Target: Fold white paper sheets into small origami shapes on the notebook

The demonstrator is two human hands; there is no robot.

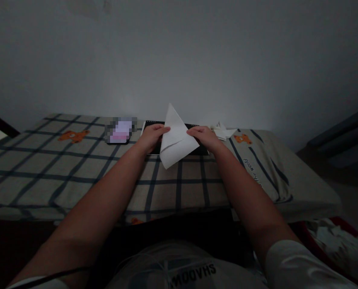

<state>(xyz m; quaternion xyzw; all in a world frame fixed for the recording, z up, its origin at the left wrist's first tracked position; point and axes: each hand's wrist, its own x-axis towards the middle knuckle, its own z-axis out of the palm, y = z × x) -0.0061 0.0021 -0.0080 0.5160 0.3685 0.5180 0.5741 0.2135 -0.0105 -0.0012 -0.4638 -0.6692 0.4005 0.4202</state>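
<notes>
Between my two hands is a folded sheet of white paper (179, 138), one corner pointing up and away, with a crease or slit across its lower half. My left hand (152, 135) pinches its left edge, thumb on top. On the right side, my right hand (205, 135) grips the other edge between thumb and fingers. Beneath the paper lies a flat black board (193, 150) with a pale border and a row of white marks along its far edge. The fingers under the paper are hidden.
Folded white paper pieces (223, 131) lie right of the board. To the left rests a phone (120, 131), its screen blurred out. A checked cloth (76, 172) covers the table against a grey wall. A red bin (344, 241) of paper scraps stands low at right.
</notes>
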